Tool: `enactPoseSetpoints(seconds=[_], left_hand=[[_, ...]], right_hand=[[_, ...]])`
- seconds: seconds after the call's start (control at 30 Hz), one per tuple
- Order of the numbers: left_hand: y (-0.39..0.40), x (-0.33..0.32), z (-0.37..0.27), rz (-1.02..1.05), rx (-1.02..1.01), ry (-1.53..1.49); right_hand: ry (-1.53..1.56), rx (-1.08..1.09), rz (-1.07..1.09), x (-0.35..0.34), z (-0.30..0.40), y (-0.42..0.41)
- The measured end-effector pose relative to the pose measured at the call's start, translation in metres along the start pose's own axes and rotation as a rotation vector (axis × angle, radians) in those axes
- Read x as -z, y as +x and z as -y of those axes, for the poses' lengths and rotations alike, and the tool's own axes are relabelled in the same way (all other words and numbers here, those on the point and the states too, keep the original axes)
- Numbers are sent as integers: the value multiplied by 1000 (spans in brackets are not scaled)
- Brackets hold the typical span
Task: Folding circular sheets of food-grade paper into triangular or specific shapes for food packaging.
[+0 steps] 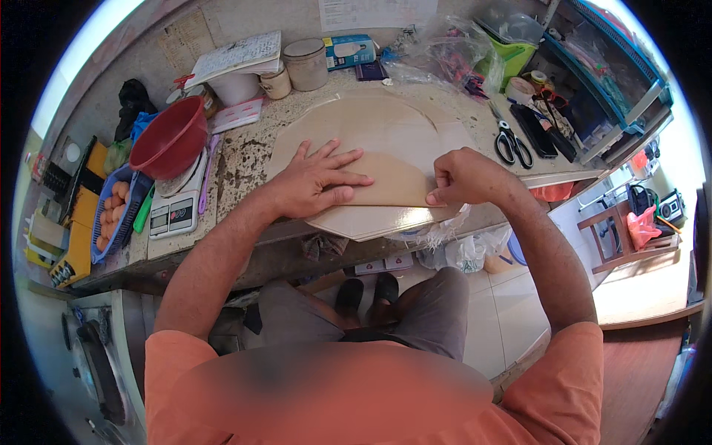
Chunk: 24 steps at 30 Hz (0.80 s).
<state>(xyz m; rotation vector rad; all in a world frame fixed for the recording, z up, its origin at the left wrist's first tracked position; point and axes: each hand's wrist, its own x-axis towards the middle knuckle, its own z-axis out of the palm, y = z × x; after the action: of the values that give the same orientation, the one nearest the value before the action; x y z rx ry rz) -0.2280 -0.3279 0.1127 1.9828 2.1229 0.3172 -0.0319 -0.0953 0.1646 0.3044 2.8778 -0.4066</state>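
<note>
A large brown cardboard sheet (pixel 356 114) with a film-like sheen lies on the counter before me. Its near edge is straight, and a darker curved patch (pixel 389 177) shows between my hands. Beneath that edge, a pale glossy sheet (pixel 367 222) with angled corners juts past the counter's front. My left hand (pixel 320 181) rests flat on the cardboard with its fingers spread. At the right end of the straight edge, my right hand (pixel 459 177) has curled fingers and pinches the cardboard with the thumb. The fingertips of that hand are partly hidden.
Scissors (pixel 512 144) and a black phone (pixel 533 131) lie to the right. On the left, a red bowl (pixel 172 139) sits on a kitchen scale (pixel 175 214) beside a blue basket (pixel 130 222) of eggs. Tubs (pixel 305 64) and plastic bags (pixel 445 55) line the back.
</note>
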Motion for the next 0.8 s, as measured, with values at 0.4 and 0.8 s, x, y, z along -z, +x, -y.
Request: enactPoseSetpoints(seconds=[0.4,0.8], left_hand=[[12,-3,-11,-70,196,34],[13,-8,-12,-149,291,-4]], right_hand=[[305,17,-98,12,-31,35],[-1,6,22,21,-26,67]])
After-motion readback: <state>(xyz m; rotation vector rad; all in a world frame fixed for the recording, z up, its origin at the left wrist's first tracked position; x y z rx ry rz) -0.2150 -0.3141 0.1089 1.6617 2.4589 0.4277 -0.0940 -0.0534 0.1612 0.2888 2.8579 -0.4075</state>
